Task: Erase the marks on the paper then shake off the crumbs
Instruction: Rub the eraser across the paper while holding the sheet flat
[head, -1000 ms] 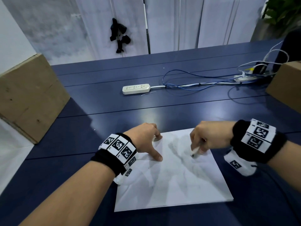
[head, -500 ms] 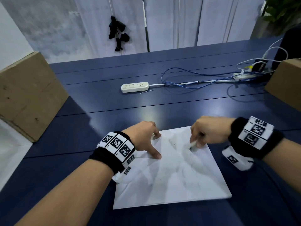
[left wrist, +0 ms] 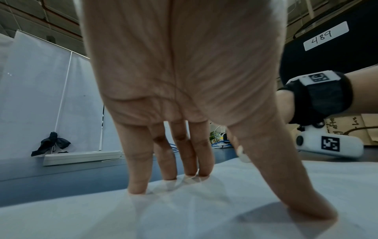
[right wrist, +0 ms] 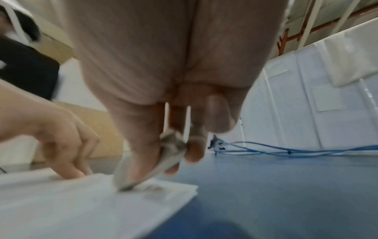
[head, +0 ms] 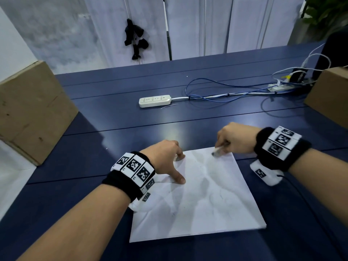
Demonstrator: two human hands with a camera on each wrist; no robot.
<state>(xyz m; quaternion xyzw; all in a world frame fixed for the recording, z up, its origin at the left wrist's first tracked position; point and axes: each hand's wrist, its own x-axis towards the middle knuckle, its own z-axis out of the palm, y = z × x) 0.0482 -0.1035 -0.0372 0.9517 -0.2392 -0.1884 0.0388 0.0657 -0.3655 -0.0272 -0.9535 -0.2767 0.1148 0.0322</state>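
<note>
A white sheet of paper (head: 199, 200) with faint grey smudges lies on the blue table (head: 131, 121) in front of me. My left hand (head: 165, 159) presses straight fingers (left wrist: 141, 177) and thumb onto the paper's left part (left wrist: 204, 210), holding it flat. My right hand (head: 231, 138) pinches a small grey-white eraser (head: 216, 151) between thumb and fingers. The eraser (right wrist: 155, 163) touches the paper (right wrist: 81, 202) near its far right corner. The right wrist view is blurred.
A white power strip (head: 154, 100) with blue cables (head: 226, 91) lies farther back on the table. Cardboard boxes stand at the left (head: 32, 112) and at the right (head: 329, 98). White panels with a black cloth (head: 135, 38) stand behind the table.
My right hand has slid the eraser away from me, from the paper's middle to its far right corner. The left hand has stayed pressed on the paper.
</note>
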